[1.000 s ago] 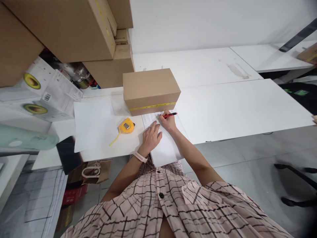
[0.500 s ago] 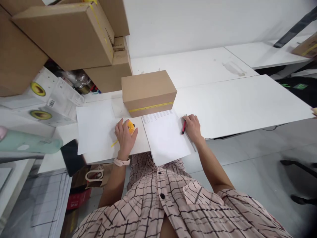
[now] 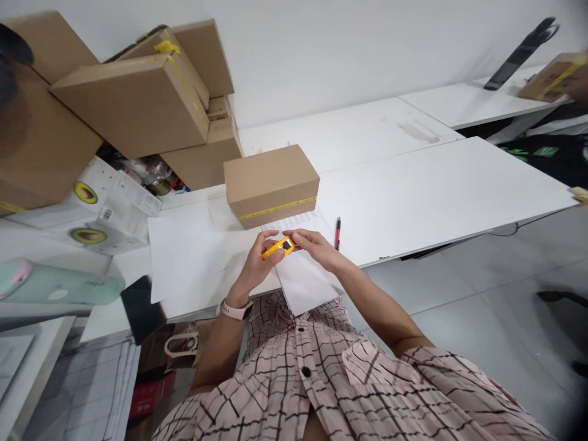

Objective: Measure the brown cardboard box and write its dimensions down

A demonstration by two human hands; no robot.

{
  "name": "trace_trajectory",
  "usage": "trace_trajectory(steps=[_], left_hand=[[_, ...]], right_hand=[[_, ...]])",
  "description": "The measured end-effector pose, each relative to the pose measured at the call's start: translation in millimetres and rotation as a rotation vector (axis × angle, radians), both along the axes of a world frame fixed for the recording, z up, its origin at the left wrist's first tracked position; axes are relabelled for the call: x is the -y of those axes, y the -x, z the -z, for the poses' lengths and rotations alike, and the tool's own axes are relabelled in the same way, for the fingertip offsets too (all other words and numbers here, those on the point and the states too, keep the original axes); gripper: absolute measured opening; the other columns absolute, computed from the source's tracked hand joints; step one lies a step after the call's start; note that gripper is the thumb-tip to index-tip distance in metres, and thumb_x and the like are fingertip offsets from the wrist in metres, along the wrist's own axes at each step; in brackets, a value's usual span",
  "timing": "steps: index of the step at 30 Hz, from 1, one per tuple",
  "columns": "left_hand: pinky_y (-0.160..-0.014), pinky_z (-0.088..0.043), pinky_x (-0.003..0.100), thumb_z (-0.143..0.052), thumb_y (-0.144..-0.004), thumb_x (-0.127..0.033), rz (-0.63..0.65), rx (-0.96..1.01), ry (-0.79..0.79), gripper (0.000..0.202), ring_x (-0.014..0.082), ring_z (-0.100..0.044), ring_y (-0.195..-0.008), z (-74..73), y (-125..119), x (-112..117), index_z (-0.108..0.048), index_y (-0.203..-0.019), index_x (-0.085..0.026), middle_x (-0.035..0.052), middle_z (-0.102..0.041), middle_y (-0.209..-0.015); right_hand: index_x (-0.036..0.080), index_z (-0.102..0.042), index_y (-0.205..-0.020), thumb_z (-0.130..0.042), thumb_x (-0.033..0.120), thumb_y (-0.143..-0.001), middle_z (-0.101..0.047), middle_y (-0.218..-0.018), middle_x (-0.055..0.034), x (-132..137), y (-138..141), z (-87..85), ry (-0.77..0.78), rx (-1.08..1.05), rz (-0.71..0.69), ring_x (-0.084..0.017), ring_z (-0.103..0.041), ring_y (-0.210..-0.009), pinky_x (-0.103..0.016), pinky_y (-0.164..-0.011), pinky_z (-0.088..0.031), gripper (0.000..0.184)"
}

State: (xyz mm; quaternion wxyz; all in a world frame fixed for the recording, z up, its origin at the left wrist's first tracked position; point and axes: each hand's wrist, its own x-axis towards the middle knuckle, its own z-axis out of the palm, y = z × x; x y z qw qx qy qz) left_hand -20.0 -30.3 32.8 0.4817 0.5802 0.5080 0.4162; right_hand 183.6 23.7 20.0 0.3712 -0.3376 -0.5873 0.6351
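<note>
A yellow tape measure [image 3: 278, 247] with a dark patch on its side is held above the printed sheets in the middle of the desk. My left hand [image 3: 254, 264] wraps round its body, thumb along the near side. The fingers of my right hand [image 3: 316, 248] are closed at its right end; what exactly they pinch there is hidden. Below both hands lie the sheets of paper [image 3: 305, 280], with rows of print near the top. Just behind stands a closed cardboard box [image 3: 275, 184] with a yellow strip along its front. A red and black pen [image 3: 338, 234] lies right of the sheets.
Blank white paper [image 3: 179, 260] and a dark phone-like slab [image 3: 142, 309] lie to the left, near a green bottle [image 3: 68, 283]. Large cardboard boxes [image 3: 133, 104] are stacked at the back left, above white avocado-printed boxes [image 3: 98, 229]. The white desk [image 3: 422, 190] stretches right.
My left hand has lifted the tape measure off the desk and brought it right, over the sheets. My right hand has let go of the pen and moved left to the tape measure.
</note>
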Motion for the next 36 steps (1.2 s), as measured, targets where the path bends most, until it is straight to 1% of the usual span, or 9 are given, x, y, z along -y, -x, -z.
trace_trajectory(steps=[3,6,9,12,15,18,21,28,36], left_hand=[[-0.074,-0.055,0.033,-0.068,-0.084,-0.050,0.008,-0.005,-0.010,0.056,0.0200,-0.070,-0.084,-9.6,-1,-7,-0.049,-0.129,-0.021,0.0054,-0.071,-0.096],[-0.077,-0.055,0.034,-0.070,-0.081,-0.047,0.009,-0.012,-0.022,0.060,0.0209,-0.071,-0.087,-27.4,13,-18,-0.049,-0.130,-0.021,0.0069,-0.072,-0.101],[-0.078,-0.056,0.034,-0.075,-0.074,-0.043,-0.092,-0.046,-0.079,0.064,0.0218,-0.071,-0.089,-56.2,37,-39,-0.052,-0.129,-0.021,0.0069,-0.072,-0.103],[-0.075,-0.055,0.030,-0.076,-0.072,-0.041,-0.288,-0.017,-0.173,0.060,0.0192,-0.070,-0.085,-83.0,76,-73,-0.056,-0.125,-0.020,0.0051,-0.071,-0.100],[-0.063,-0.050,0.023,-0.073,-0.073,-0.038,-0.482,0.046,-0.179,0.042,0.0151,-0.067,-0.077,-95.2,123,-112,-0.061,-0.108,-0.018,0.0037,-0.069,-0.095],[-0.054,-0.044,0.020,-0.072,-0.073,-0.035,-0.586,0.041,-0.119,0.031,0.0131,-0.063,-0.070,-93.4,161,-139,-0.063,-0.096,-0.016,0.0017,-0.068,-0.086],[-0.054,-0.043,0.020,-0.074,-0.069,-0.036,-0.565,0.023,-0.069,0.033,0.0130,-0.062,-0.068,-85.7,177,-150,-0.063,-0.091,-0.016,0.0006,-0.067,-0.081],[-0.065,-0.049,0.025,-0.080,-0.061,-0.043,-0.472,0.069,-0.057,0.044,0.0163,-0.067,-0.076,-71.8,166,-162,-0.065,-0.094,-0.018,0.0008,-0.070,-0.085],[-0.065,-0.048,0.024,-0.078,-0.062,-0.045,-0.462,0.106,-0.052,0.046,0.0151,-0.066,-0.074,-59.2,170,-167,-0.067,-0.096,-0.017,0.0016,-0.071,-0.085]], right_hand=[[0.023,-0.075,-0.094,-0.071,0.060,-0.081,-0.073,-0.092,-0.0052,-1,12,-12.2,0.050,-0.046,0.016,-0.017,-0.064,-0.083,-0.034,-0.077,-0.054,0.039],[0.021,-0.072,-0.084,-0.080,0.054,-0.073,-0.070,-0.084,-0.0032,-22,8,-24.2,0.046,-0.073,0.077,-0.014,-0.059,-0.073,-0.029,-0.066,-0.048,0.036],[0.020,-0.065,-0.077,-0.083,0.050,-0.070,-0.061,-0.072,0.0009,-72,-9,-44.3,-0.016,-0.118,0.251,-0.010,-0.049,-0.062,-0.026,-0.058,-0.041,0.035],[0.020,-0.057,-0.074,-0.080,0.044,-0.074,-0.053,-0.067,0.0029,-142,-29,-65.9,-0.121,-0.179,0.494,-0.009,-0.045,-0.059,-0.024,-0.055,-0.039,0.033],[0.020,-0.052,-0.070,-0.077,0.031,-0.077,-0.047,-0.061,0.0044,-197,-37,-74.3,-0.061,-0.122,0.694,-0.008,-0.039,-0.055,-0.023,-0.052,-0.034,0.028],[0.020,-0.050,-0.067,-0.070,0.021,-0.079,-0.047,-0.061,0.0043,-220,-25,-67.1,0.028,0.018,0.762,-0.008,-0.040,-0.056,-0.024,-0.054,-0.034,0.023],[0.019,-0.053,-0.071,-0.068,0.021,-0.079,-0.055,-0.069,0.0013,-221,-6,-53.8,0.035,0.150,0.690,-0.010,-0.048,-0.062,-0.025,-0.059,-0.038,0.017],[0.020,-0.057,-0.090,-0.075,0.046,-0.075,-0.069,-0.106,-0.0083,-219,8,-41.2,0.027,0.363,0.587,-0.019,-0.062,-0.087,-0.028,-0.069,-0.045,0.035],[0.020,-0.054,-0.073,-0.072,0.051,-0.080,-0.068,-0.088,-0.0068,-217,6,-38.6,0.059,0.358,0.586,-0.017,-0.059,-0.075,-0.028,-0.063,-0.041,0.036]])
